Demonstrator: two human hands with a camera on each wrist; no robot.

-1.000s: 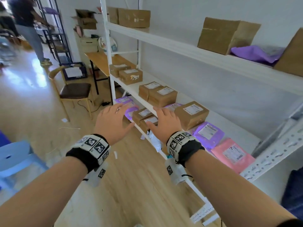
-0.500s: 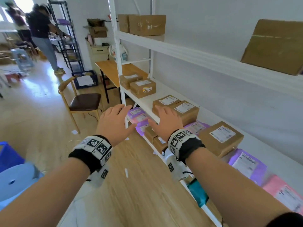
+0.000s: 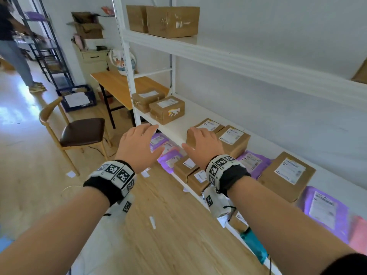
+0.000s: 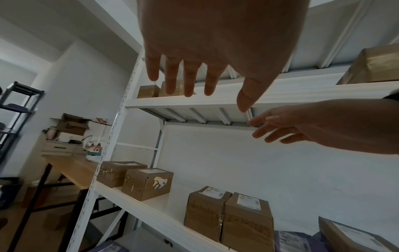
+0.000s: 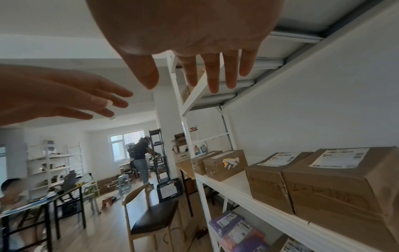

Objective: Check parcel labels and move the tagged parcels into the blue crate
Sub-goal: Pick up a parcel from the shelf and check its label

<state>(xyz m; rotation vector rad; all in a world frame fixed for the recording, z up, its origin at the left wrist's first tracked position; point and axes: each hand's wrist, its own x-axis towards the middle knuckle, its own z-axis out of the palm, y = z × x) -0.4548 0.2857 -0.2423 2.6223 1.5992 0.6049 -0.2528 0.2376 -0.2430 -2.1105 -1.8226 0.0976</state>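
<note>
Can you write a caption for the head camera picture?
Two open hands, left hand and right hand, reach toward labelled cardboard parcels.

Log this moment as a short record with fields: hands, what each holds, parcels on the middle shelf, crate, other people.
left hand: fingers straight, holding nothing, in front of the shelf edge
right hand: fingers straight, holding nothing, over the paired boxes
middle shelf: labelled cardboard boxes, purple mailers, a pink mailer
far boxes: two, at the shelf's far end
lower shelf: purple mailers and small boxes
blue crate: on the floor beyond the chair
other people: one standing, one seated
</note>
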